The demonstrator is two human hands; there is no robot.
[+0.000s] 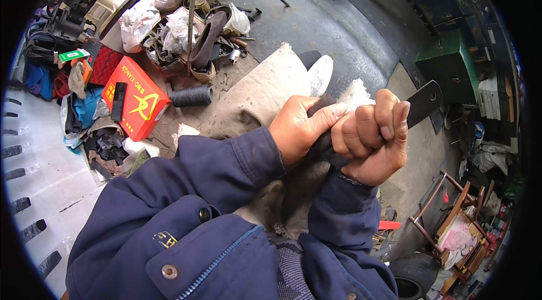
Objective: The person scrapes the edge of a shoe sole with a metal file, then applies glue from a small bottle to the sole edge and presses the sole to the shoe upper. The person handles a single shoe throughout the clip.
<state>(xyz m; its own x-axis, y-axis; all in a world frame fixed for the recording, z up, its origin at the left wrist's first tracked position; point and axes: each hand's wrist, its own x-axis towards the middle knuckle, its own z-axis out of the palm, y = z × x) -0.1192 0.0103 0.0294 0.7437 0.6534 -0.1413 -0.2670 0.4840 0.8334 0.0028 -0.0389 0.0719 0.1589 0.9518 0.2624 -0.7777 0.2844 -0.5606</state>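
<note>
My left hand (299, 128) is closed round a dark piece with fluffy white fleece (355, 94) standing out of its top; I cannot make out its full shape. My right hand (375, 142) presses up against it, fingers curled round a flat dark metal blade (424, 105). The blade's rounded end, with a hole in it, sticks out to the right past the knuckles, and the rest is hidden in the fist. Both hands meet above my lap, over a worn beige apron (254, 91).
At the left lie a red box (135, 98), a spool of dark thread (192, 96) and heaped scraps. A dark shoe (209, 40) and plastic bags are piled beyond. A green cabinet (447, 68) stands right, with a folding stool (460, 232) and a tyre (415, 274) nearer.
</note>
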